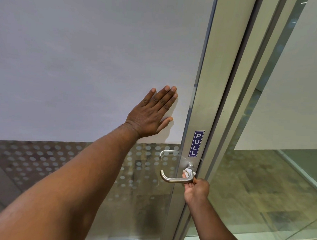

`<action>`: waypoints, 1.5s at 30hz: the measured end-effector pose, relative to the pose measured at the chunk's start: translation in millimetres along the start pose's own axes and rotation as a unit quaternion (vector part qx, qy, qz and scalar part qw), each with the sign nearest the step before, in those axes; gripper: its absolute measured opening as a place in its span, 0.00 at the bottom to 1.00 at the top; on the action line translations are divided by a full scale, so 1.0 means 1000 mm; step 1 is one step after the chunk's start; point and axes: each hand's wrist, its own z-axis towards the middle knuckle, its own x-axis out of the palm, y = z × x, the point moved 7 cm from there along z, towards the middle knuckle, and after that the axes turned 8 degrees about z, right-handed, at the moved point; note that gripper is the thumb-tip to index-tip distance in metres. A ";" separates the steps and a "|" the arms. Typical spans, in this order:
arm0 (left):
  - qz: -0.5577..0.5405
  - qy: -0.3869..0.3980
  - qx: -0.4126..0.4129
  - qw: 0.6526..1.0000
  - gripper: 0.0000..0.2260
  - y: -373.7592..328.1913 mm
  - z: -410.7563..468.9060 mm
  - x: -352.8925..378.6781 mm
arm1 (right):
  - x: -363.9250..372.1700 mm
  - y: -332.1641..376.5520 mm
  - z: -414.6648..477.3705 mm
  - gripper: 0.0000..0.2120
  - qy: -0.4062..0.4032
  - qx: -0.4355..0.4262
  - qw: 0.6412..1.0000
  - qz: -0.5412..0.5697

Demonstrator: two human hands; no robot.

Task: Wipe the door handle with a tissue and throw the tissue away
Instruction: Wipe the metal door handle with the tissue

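A brushed-metal lever door handle (pixel 171 179) sticks out from the metal stile of a glass door, just below a blue PULL sign (pixel 196 143). My right hand (pixel 196 190) reaches up from below and pinches a small crumpled white tissue (pixel 187 172) against the handle's neck, near the round rose. My left hand (pixel 153 112) lies flat with fingers spread on the frosted pane (pixel 83 61), up and to the left of the handle, holding nothing.
The metal door stile (pixel 208 104) and frame (pixel 247 87) run diagonally through the view. A second handle (pixel 168 152) shows through the dotted glass on the far side. To the right, a clear glass panel (pixel 279 181) shows tiled floor beyond.
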 end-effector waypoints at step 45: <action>-0.009 0.000 -0.004 1.000 0.34 -0.001 0.000 0.000 | 0.060 -0.037 -0.087 0.12 0.304 -0.526 0.366 -0.705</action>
